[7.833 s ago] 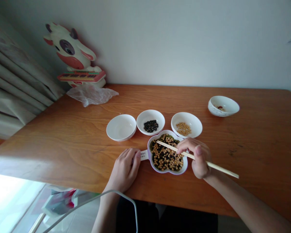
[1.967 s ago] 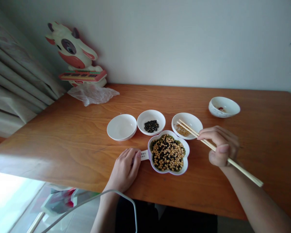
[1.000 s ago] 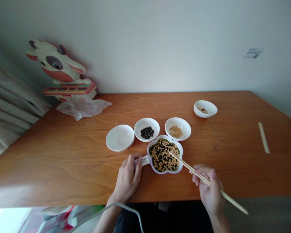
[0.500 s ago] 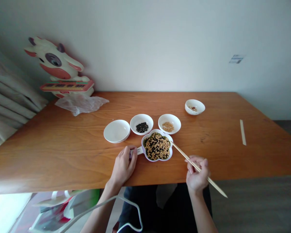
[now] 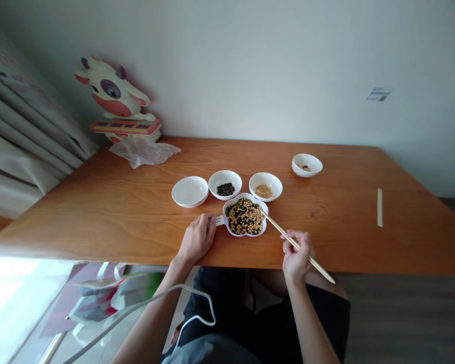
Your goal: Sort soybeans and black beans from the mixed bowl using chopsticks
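Beans (image 5: 244,217), black and yellow, lie in a flower-shaped pan (image 5: 264,227) near the front edge of a wooden table (image 5: 341,212). Just behind the pan stand a black-bean bowl (image 5: 224,177) and a yellow-bean bowl (image 5: 265,179); a third bowl (image 5: 190,191) is to its left and back, a fourth bowl (image 5: 307,173) farther back to its right. Well behind the pan to the left, a toy cow (image 5: 116,96) stands beside a plastic bag (image 5: 146,153); a pale wall (image 5: 250,76) rises behind. Two seconds ago the chopsticks (image 5: 275,224) were over the yellow-bean bowl; now their tips are at the pan's right side. Left hand (image 5: 198,236) grasps the pan's handle, while right hand (image 5: 298,255), right of the pan and nearer the person, grips the chopsticks with bent fingers. Whether their tips hold a bean, I cannot tell.
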### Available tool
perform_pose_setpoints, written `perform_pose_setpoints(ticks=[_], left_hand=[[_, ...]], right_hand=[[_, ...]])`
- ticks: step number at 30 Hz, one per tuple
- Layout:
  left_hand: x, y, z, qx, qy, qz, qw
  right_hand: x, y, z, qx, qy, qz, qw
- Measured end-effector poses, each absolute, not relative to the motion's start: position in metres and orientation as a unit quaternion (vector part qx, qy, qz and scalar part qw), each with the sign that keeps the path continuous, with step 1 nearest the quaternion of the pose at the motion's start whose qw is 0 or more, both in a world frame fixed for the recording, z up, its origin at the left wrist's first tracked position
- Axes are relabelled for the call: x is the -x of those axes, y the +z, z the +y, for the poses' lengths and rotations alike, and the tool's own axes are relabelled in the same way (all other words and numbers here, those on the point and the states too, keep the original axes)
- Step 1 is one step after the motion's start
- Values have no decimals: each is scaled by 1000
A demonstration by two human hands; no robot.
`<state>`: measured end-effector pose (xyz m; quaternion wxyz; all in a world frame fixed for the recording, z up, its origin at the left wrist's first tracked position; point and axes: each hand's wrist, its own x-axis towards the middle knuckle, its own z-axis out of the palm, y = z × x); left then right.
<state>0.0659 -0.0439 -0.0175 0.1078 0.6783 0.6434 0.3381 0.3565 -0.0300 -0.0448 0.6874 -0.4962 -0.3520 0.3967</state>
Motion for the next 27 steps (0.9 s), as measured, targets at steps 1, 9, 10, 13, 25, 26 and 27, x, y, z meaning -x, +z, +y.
perform_pose_setpoints(ticks=[1, 9, 10, 13, 25, 26, 27], left_hand=[[-66, -18, -44, -680, 337, 643, 107], [-66, -19, -45, -676, 339, 643, 119], [-65, -18, -45, -673, 340, 645, 122], [-65, -15, -47, -664, 341, 651, 138], [-61, -3, -54, -624, 325, 673, 227], [-60, -2, -55, -622, 324, 674, 230], [-60, -2, -55, -620, 325, 675, 232]], right_hand=[[-357, -47, -30, 498, 402, -349, 685], [-357, -49, -29, 498, 420, -340, 678], [-357, -47, -30, 497, 419, -343, 679], [-355, -37, -32, 493, 413, -352, 680], [-357, -36, -51, 514, 379, -381, 669], [-356, -36, -51, 517, 373, -383, 669], [-355, -36, -51, 520, 366, -386, 669]])
